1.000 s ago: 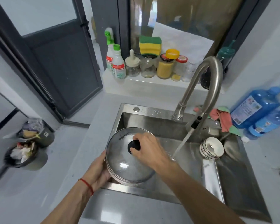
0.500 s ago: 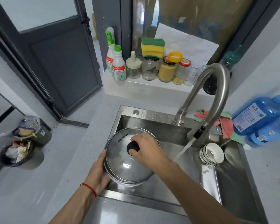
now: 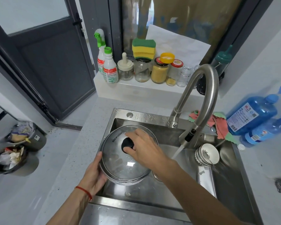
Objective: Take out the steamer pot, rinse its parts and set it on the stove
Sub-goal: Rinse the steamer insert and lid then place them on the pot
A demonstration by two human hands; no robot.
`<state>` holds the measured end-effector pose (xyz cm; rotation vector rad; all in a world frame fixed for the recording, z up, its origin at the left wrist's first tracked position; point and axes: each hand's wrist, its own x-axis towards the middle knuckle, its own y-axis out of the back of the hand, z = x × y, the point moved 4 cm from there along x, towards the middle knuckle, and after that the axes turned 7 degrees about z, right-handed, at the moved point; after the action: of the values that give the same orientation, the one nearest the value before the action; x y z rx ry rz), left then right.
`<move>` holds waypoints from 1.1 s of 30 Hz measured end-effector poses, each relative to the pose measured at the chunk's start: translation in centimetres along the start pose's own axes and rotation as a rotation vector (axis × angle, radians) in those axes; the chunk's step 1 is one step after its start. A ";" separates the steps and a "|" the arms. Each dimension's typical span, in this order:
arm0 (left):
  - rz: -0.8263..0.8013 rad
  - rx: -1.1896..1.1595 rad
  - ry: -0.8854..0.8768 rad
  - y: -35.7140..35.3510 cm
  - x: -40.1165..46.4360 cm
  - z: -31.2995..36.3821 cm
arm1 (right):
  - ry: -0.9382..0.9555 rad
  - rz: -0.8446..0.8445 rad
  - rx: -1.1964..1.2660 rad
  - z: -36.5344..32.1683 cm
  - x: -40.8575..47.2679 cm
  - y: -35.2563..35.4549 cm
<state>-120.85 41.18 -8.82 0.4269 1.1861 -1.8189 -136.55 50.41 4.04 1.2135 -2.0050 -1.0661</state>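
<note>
The steel steamer pot (image 3: 128, 181) hangs over the left half of the sink (image 3: 152, 198), tilted toward me, with its glass lid (image 3: 120, 161) on top. My left hand (image 3: 94, 174) grips the pot's left rim and wall from below. My right hand (image 3: 143, 148) holds the lid's black knob (image 3: 127, 145), fingers curled round it. The pot's inside and lower parts are hidden by the lid. Water runs from the tall curved faucet (image 3: 201, 101) into the sink just right of the pot.
A white bowl (image 3: 207, 154) with a spoon lies on its side in the sink's right half. Jars, spray bottles and a sponge (image 3: 143, 48) line the back ledge. Blue bottles (image 3: 253, 114) and a cloth (image 3: 217, 124) lie at right; bins (image 3: 15, 151) stand on the floor at left.
The pot with its lid has stayed over the sink in both hands, shifting slightly. My view has tipped up a little. Water keeps running.
</note>
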 end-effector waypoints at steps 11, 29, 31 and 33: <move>0.016 -0.005 -0.016 -1.8 1.6 0.9 | -0.124 1.166 0.195 8.3 -10.1 15.8; 0.042 0.080 -0.084 -4.6 2.1 0.9 | -0.394 0.332 0.014 26.1 4.5 6.8; 0.046 0.101 -0.090 -4.8 1.9 0.8 | -0.339 0.331 -0.052 24.5 4.8 7.9; 0.046 0.108 -0.093 -4.9 1.7 0.8 | -0.327 0.249 -0.092 23.9 4.7 8.0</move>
<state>-125.65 40.33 -6.90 0.4220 1.0105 -1.8484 -160.82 56.52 -1.48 0.7541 -2.2497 -1.2757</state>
